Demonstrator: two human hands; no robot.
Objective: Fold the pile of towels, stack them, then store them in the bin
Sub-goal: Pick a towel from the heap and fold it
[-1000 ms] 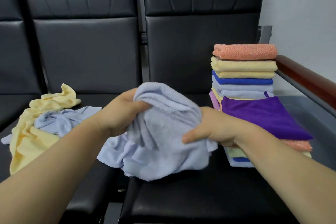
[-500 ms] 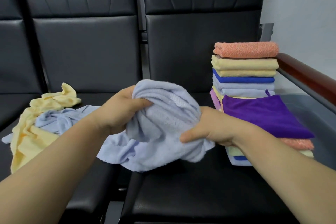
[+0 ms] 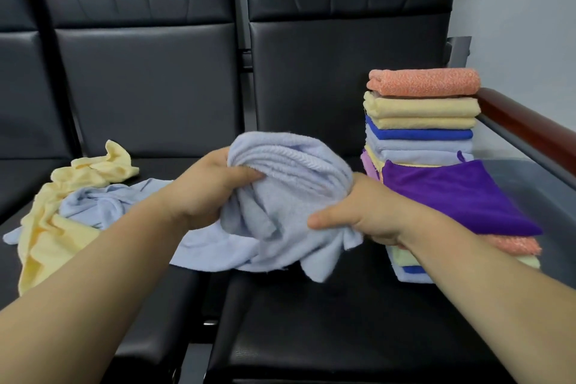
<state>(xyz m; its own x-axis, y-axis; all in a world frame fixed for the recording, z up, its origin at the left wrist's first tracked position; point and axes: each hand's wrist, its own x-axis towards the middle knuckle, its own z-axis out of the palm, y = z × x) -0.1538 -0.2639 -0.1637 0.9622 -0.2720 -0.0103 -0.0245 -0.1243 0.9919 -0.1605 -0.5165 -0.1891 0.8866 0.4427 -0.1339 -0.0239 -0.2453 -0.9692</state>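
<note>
Over seat (image 3: pixel 311 321) — towel (image 3: pixel 290 196), seemingly bunched, two-handed

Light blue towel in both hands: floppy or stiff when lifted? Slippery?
Probably floppy: the light blue towel bunches between the left hand and right hand, and its loose end drapes down to the seat. Likely light, being thin, crumpled cloth. Its looped pile looks grippy, so slipping seems unlikely.
</note>
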